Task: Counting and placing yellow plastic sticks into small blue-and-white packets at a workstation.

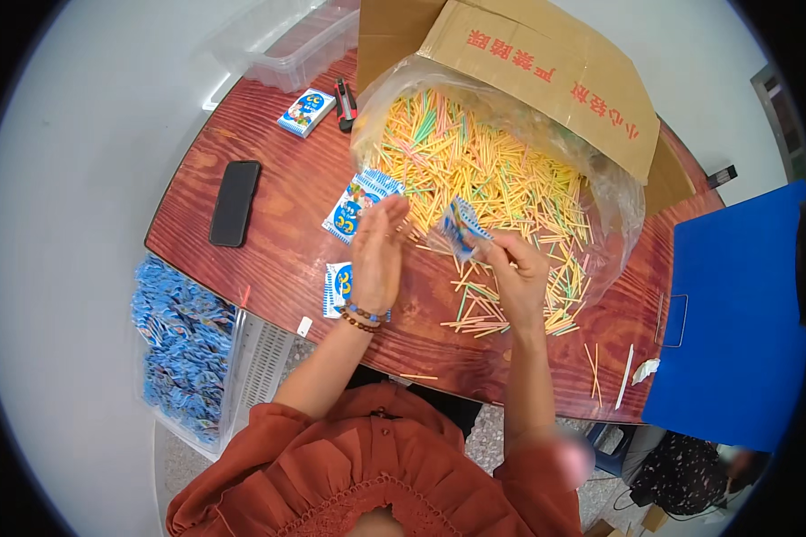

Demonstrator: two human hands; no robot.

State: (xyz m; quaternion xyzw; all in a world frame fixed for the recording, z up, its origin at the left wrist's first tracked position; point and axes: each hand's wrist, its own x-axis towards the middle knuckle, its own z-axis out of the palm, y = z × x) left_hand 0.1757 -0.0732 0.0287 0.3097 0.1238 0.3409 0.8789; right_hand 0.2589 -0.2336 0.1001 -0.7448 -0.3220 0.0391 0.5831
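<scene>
Between the thumb and fingers of my right hand [521, 277] is a small blue-and-white packet [461, 225], slightly blurred, held over the near edge of a heap of thin pastel sticks [484, 170]. My left hand [378, 264] is open beside it, fingers stretched upward and palm turned toward the packet. Nothing shows in that hand. Behind its fingertips lies a larger blue-and-white packet [354, 208] on the table. Another packet [333, 285] lies by the left wrist, partly covered by it. Loose sticks [475, 327] spill toward me below the right hand.
A clear plastic bag [622, 219] and a cardboard box [546, 67] surround the heap. A black phone [235, 204], a box cutter [345, 106] and a small blue-and-white pack [306, 113] lie leftward. A bin of blue packets [186, 349] stands lower left; a blue panel [730, 313] is at right.
</scene>
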